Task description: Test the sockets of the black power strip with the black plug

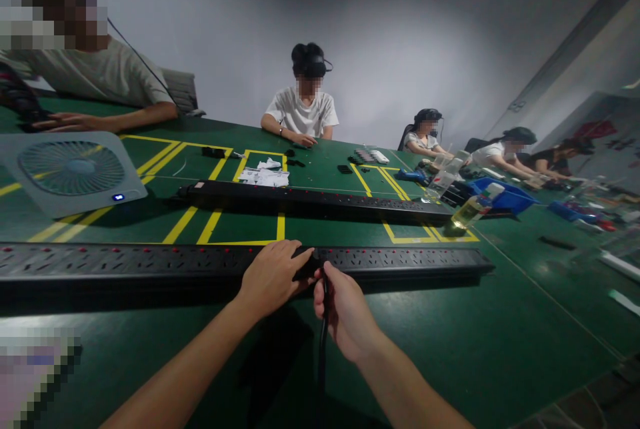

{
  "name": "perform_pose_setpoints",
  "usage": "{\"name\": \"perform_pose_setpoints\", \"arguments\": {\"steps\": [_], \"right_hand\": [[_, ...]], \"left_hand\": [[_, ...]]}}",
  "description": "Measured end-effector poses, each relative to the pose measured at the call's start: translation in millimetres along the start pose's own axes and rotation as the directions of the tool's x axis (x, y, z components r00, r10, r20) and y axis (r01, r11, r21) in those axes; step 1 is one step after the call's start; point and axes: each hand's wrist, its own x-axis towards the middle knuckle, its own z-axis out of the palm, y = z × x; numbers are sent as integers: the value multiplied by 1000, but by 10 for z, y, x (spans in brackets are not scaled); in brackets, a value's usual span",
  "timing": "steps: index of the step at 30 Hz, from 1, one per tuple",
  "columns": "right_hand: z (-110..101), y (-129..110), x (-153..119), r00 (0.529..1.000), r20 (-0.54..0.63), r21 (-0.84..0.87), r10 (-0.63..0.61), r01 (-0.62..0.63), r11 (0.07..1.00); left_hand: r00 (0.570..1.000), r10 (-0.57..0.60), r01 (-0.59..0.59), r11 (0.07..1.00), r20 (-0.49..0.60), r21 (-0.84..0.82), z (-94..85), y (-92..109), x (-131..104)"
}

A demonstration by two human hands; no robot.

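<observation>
A long black power strip (400,260) with rows of sockets and small red switches lies across the green table in front of me. My left hand (274,272) rests over its middle, thumb and fingers bent round the strip's edges. Close to its right, my right hand (343,305) pinches a black plug with a black cable (323,355) at the strip. The cable hangs down from my fingers toward me. Whether the plug sits fully in a socket cannot be made out. Beyond lies a second black power strip (310,203).
A grey fan (80,169) stands at the left. White papers (265,174), a bottle of yellow liquid (470,210) and a blue bin (507,197) lie farther back. Several people sit round the table (500,335). A blurred flat object (35,375) is at the lower left.
</observation>
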Motion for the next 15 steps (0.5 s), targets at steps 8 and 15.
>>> {"name": "perform_pose_setpoints", "arguments": {"steps": [8,15], "right_hand": [[146,-234,-152,973,20,-16,-231,231,973],[-94,-358,-526,967,-41,137,-253,256,957]], "left_hand": [[1000,23,-23,1000,-9,1,-11,5,-27],[1000,-9,9,1000,-23,-7,-8,29,-9]]}}
